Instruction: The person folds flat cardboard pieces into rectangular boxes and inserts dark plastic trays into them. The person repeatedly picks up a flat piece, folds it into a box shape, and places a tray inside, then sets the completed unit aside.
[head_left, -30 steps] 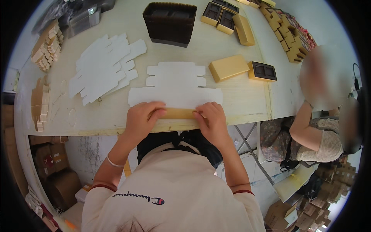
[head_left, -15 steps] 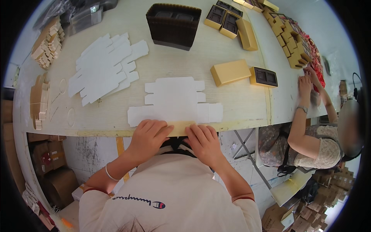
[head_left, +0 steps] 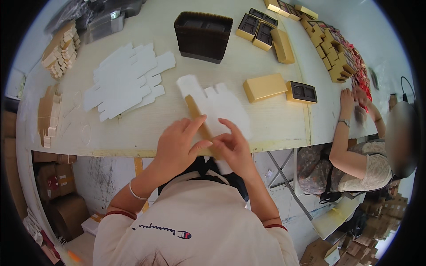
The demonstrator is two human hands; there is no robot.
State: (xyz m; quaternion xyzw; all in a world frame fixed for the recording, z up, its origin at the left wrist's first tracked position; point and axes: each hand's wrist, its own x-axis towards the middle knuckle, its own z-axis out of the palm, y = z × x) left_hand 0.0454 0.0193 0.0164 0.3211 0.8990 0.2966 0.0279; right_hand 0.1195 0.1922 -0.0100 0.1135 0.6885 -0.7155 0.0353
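Observation:
In front of me a white box blank (head_left: 228, 108) of flat card lies slanted at the table's near edge, blurred by motion. A folded-up flap shows its gold side as a narrow strip along the blank's left part. My left hand (head_left: 179, 139) is at that strip, thumb and index finger spread apart and the index fingertip touching the fold. My right hand (head_left: 233, 148) grips the blank's near end, its thumb by the gold strip and its index finger raised over the white card. Part of the near end is hidden by this hand.
More white blanks (head_left: 126, 82) lie piled at left. Beyond stands a dark stack of plastic trays (head_left: 203, 37). A gold lid (head_left: 265, 87) and a gold box with a black insert (head_left: 301, 92) sit at right. A co-worker's hands (head_left: 355, 95) work near stacked gold boxes (head_left: 330, 51).
The blank has turned from lying square to slanted, its folded gold strip swinging from the near edge to the left side. Both hands have moved forward, and the left fingers have spread.

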